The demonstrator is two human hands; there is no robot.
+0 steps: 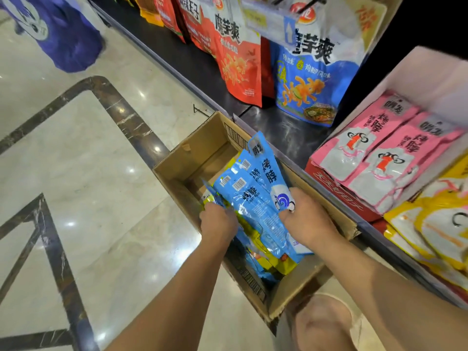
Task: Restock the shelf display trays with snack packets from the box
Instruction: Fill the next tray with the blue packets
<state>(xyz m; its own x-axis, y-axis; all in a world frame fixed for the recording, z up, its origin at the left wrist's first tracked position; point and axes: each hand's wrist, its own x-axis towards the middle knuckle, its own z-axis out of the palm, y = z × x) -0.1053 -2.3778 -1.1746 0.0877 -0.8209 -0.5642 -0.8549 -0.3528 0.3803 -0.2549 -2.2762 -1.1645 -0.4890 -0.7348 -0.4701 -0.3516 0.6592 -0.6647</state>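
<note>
Both bare forearms entered from the bottom edge of the frame and converged toward the centre. The left hand (217, 221), left of centre, was seen back-up, its fingers curled round the left edge of the blue packets (255, 198). The right hand (307, 220), just right of centre, was likewise back-up, its fingers curled over the right side of the same bundle. A bare knee (321, 325) showed at the lower edge, between the forearms.
</note>
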